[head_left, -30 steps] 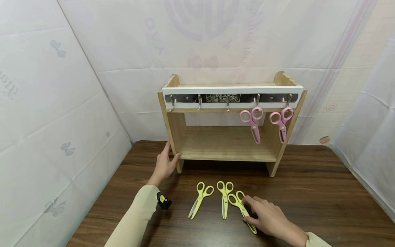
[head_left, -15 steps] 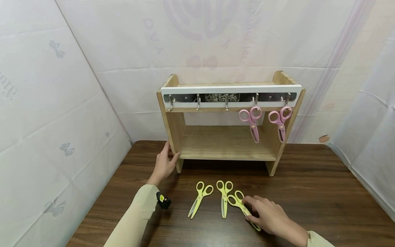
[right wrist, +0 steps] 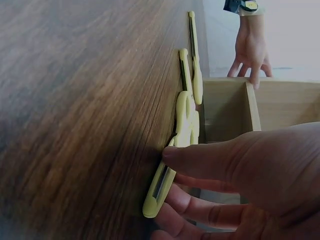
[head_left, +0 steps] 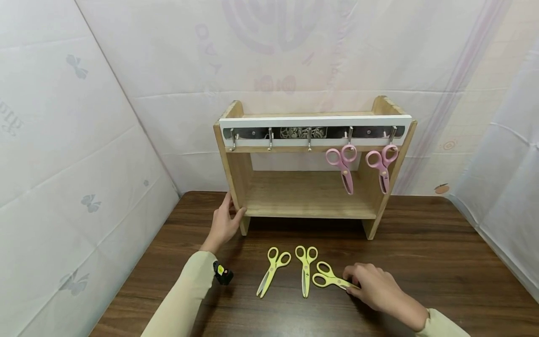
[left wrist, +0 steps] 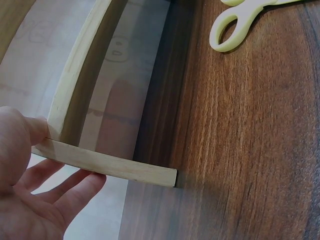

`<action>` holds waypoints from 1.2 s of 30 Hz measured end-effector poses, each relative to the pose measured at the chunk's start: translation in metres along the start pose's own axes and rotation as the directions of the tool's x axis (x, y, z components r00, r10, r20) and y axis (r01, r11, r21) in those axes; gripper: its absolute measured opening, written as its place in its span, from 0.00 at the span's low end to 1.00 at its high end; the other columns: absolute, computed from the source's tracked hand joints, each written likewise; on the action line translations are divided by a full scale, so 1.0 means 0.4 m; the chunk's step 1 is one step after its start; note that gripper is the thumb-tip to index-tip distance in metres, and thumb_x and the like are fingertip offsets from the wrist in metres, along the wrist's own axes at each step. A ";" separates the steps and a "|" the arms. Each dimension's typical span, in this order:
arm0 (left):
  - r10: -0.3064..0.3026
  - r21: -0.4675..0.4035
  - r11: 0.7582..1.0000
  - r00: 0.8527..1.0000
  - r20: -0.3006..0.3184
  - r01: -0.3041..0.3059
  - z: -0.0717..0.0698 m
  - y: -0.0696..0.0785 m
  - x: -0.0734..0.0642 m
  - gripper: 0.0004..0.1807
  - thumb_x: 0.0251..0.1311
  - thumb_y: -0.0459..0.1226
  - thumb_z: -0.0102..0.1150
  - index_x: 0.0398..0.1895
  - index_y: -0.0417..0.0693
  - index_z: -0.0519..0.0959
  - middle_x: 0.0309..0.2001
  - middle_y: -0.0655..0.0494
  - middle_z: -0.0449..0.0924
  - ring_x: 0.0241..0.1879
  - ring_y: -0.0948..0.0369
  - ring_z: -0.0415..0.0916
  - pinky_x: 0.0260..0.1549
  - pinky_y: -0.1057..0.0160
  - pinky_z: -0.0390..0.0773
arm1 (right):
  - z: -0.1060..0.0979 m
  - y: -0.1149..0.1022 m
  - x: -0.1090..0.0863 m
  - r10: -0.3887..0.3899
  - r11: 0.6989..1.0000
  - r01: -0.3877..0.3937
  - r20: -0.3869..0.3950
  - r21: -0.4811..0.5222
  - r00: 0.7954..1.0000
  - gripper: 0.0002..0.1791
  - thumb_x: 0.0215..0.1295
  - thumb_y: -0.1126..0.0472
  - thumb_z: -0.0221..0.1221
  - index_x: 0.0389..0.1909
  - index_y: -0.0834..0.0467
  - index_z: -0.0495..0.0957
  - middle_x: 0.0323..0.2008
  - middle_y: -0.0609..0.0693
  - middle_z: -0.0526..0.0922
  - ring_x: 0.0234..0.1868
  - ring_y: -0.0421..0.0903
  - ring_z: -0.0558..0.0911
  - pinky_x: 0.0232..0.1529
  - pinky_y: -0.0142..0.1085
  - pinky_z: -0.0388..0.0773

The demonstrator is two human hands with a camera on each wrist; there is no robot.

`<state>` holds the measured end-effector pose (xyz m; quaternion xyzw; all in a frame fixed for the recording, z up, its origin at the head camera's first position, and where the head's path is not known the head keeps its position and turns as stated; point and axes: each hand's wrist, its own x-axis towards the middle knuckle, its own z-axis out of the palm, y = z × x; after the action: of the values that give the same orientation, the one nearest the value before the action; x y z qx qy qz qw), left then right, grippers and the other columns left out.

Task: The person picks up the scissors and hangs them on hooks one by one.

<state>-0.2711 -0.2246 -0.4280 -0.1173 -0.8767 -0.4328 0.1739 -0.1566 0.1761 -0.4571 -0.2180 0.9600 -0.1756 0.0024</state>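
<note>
A small wooden rack (head_left: 309, 194) stands on the table with a row of metal hooks along its white front rail. My left hand (head_left: 223, 227) grips its left side panel (left wrist: 110, 165), thumb in front and fingers behind. On the right, my right hand (head_left: 376, 288) pinches the blade end of yellow scissors (head_left: 330, 280) between thumb and fingers; their handles point left. In the right wrist view the thumb lies across the scissors' blades (right wrist: 161, 187). Two more yellow scissors, the middle pair (head_left: 305, 271) and the left pair (head_left: 273, 271), lie apart on the tabletop.
Two pink scissors hang by one loop each: one pair (head_left: 345, 169) on the fourth hook, another (head_left: 382, 168) on the rightmost. The three left hooks hold nothing. White printed cloth (head_left: 168, 61) surrounds the dark wood table (head_left: 446, 262) at the back and sides.
My right hand has shifted right and slightly up, turning the right yellow scissors so their blades now point more to the right. My left hand stays on the rack.
</note>
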 end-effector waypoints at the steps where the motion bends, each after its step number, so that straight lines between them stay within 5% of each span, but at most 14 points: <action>1: -0.002 0.000 1.000 1.000 0.001 0.002 0.000 0.001 0.000 0.39 0.73 0.33 0.59 0.82 0.49 0.53 0.63 0.34 0.75 0.61 0.41 0.77 0.49 0.44 0.85 | 0.000 0.002 0.000 0.000 1.000 0.000 0.001 0.002 1.000 0.15 0.54 0.59 0.77 0.28 0.40 0.79 0.24 0.32 0.70 0.23 0.32 0.68 0.17 0.35 0.66; 18: 0.001 0.011 1.000 1.000 -0.004 -0.001 -0.001 0.004 0.000 0.37 0.73 0.32 0.59 0.81 0.48 0.55 0.63 0.35 0.75 0.62 0.42 0.76 0.52 0.43 0.83 | 0.005 0.020 0.025 0.071 0.997 -0.066 -0.087 0.051 0.994 0.15 0.54 0.62 0.77 0.26 0.41 0.80 0.24 0.33 0.71 0.22 0.33 0.69 0.19 0.33 0.67; 36: 0.013 0.016 1.000 1.000 -0.008 -0.013 0.000 0.005 -0.003 0.38 0.73 0.32 0.59 0.81 0.47 0.54 0.63 0.34 0.75 0.61 0.41 0.77 0.53 0.43 0.83 | 0.012 0.019 0.021 0.108 0.992 -0.102 -0.087 0.070 0.990 0.14 0.55 0.61 0.77 0.28 0.41 0.80 0.23 0.33 0.70 0.20 0.36 0.66 0.18 0.33 0.64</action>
<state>-0.2692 -0.2235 -0.4271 -0.1198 -0.8786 -0.4254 0.1811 -0.1670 0.1772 -0.4635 -0.1587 0.9631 -0.2161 -0.0247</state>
